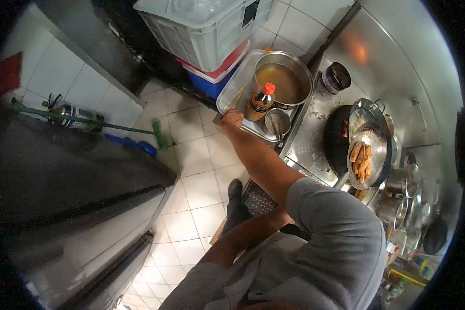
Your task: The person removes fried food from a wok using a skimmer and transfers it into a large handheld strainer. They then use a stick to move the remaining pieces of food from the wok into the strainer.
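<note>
My right hand [232, 119] is at the near-left corner of a metal tray [226, 98], its fingers curled in. What they close on, if anything, is too small to make out; a thin light stick lies in the tray just above them. On the tray stand a dark sauce bottle [259, 105] with a red cap, a small metal pot [277, 123] with a utensil in it, and a large steel pot [284, 77] of brownish liquid. My left forearm [250, 230] crosses my body; the left hand disappears behind my right arm and sleeve.
A perforated strainer [369, 135] holding browned fried pieces [361, 161] sits over a black wok [337, 135] on the steel stove. A tin [336, 77] stands behind it. Pots [392, 209] line the right side. Stacked crates [201, 39] and a green-handled brush [160, 135] are left.
</note>
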Tool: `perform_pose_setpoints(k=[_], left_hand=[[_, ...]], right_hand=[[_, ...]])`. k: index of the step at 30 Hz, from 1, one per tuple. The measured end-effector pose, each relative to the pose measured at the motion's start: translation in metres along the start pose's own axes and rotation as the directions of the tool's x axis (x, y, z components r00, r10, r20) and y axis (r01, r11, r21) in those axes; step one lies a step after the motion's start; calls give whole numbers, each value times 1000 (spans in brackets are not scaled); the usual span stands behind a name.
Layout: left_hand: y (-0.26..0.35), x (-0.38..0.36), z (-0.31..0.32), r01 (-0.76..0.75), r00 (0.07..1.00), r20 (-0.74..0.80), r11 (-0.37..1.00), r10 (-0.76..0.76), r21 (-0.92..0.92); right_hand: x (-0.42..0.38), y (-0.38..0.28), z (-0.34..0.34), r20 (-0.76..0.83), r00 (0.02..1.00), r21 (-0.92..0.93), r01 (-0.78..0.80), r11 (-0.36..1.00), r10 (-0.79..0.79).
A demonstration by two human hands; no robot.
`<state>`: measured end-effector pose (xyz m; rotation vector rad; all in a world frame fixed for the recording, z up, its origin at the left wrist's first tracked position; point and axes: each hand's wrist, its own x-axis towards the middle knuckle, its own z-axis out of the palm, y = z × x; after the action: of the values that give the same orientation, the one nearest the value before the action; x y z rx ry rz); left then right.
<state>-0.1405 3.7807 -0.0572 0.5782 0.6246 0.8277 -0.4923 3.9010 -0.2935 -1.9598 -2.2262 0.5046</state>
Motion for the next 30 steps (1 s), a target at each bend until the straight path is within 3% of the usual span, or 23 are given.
perform_pose_setpoints(k=[1, 4, 5, 6, 9, 10, 11, 12, 13, 14, 15, 17, 18, 19, 20, 21, 23, 25, 27, 29, 30], left_hand=[[2, -1, -1, 0, 1000, 6, 1000, 0, 7], [14, -1, -6, -14, 1000, 24, 999, 13, 45], [22, -1, -4, -8, 999, 41, 998, 6, 62], [30, 5, -4, -5, 998, 55, 995, 0, 104], [70, 22, -2, 5, 994, 102, 964, -33, 266], [73, 30, 2, 116, 993, 24, 987, -120, 115], [100, 26, 16, 32, 997, 67, 989, -42, 144], [124, 8, 25, -105, 990, 120, 967, 79, 231], [112, 27, 23, 122, 992, 52, 987, -117, -101], [143, 13, 46, 118, 977, -184, 991, -105, 58], [135, 27, 36, 147, 981, -118, 988, -152, -52], [110, 69, -7, 121, 980, 164, 992, -115, -30], [120, 63, 27, 135, 977, 168, 991, -131, -14], [139, 40, 81, -119, 981, -175, 978, 89, -169], [146, 33, 116, -405, 816, -523, 887, 244, -219], [137, 74, 52, -46, 995, -92, 996, 39, -79], [131, 87, 68, 16, 997, -75, 993, -25, -114], [116, 102, 79, -17, 995, -102, 1000, 15, -18], [107, 106, 95, 115, 983, -104, 956, -148, -269], [91, 100, 112, 100, 983, -121, 954, -139, -282], [87, 102, 120, 100, 986, -100, 953, -133, -285]], right_hand=[[12, 7, 11, 110, 987, 36, -126, 991, 121], [26, 16, 45, 141, 981, 114, -149, 982, 132], [-1, -6, 14, 6, 995, -129, -98, 987, 99], [-32, -5, -101, 328, 941, 199, 20, 980, -86], [-53, -10, -35, -21, 929, -41, 367, 929, -368], [-73, -4, -112, 183, 828, -152, 557, 816, -531], [-95, 2, -192, 372, 661, -173, 739, 651, -652], [-124, 5, -261, 212, 798, 141, 546, 826, -564], [-146, 11, -325, 93, 908, 478, 319, 818, -409], [-163, 30, -386, 9, 887, 623, 356, 696, -462], [-180, 62, -444, -83, 858, 741, 394, 544, -507], [-197, 133, -512, -201, 850, 780, 440, 446, -487], [-200, 175, -540, -187, 875, 748, 422, 513, -447], [-203, 219, -563, -169, 896, 714, 398, 576, -410], [-206, 261, -582, -224, 919, 758, 374, 535, -326], [-209, 298, -599, -265, 934, 801, 351, 486, -238], [-210, 373, -601, -262, 963, 777, 171, 607, 65], [-209, 461, -593, -297, 935, 713, 84, 696, 192], [-213, 509, -598, -290, 889, 791, 14, 612, 355], [-206, 549, -597, -442, 849, 713, 136, 688, 290], [-206, 557, -607, -372, 863, 779, 89, 621, 342]])
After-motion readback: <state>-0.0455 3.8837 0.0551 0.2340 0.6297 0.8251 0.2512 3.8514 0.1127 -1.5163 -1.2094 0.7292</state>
